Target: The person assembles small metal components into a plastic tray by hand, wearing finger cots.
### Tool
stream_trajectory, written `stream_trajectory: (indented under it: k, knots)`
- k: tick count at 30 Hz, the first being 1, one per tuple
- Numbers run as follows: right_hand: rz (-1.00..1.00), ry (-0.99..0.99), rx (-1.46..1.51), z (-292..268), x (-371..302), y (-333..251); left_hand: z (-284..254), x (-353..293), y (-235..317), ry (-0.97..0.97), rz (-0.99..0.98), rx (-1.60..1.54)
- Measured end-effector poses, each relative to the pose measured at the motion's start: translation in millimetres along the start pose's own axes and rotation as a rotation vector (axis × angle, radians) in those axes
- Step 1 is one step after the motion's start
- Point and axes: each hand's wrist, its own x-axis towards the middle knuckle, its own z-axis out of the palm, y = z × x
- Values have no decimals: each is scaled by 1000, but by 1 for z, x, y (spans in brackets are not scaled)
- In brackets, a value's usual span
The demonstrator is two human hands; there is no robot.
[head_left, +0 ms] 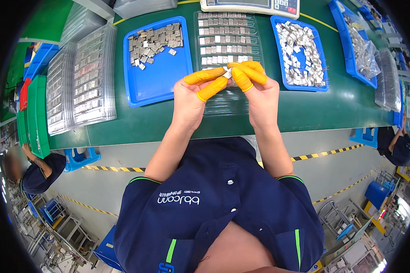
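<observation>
Two blue trays [157,86] of small parts [155,43] flank a clear slotted tray [226,108], whose near part I see partly blocked by the left hand [192,98] and right hand [263,96]. Both pinch one small whitish piece [228,73] above it, its outline mostly covered by yellow finger cots [242,80].

A white scale [253,6] with a keypad sits on the far side of the green table [141,125]. Near its left end are a green bin [38,116] and a red one [24,94]. Blue plastic stools [80,159] stand left and right on the gray floor [107,184], which is marked with black-and-yellow tape [328,153]. A dark-clothed co-worker [48,170] appears at the far left.
</observation>
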Motion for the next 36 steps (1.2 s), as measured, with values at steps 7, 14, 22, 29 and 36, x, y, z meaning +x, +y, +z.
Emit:
stream_trajectory:
  k: [7, 14, 22, 29, 36]
  knots:
    - [-30, 150, 228, 7, -7, 0, 5, -2, -3, 20, -11, -109]
    - [-39, 156, 213, 8, -10, 6, 9, -4, -4, 50, 16, -14]
    - [-232, 83, -210, -8, -8, 8, -3, -4, -2, -23, 488, 540]
    - [395, -231, 128, -31, -9, -4, -10, -2, 11, -75, 125, 257]
    - [202, -360, 72, -27, -13, -9, -7, -5, 11, -161, -114, 111]
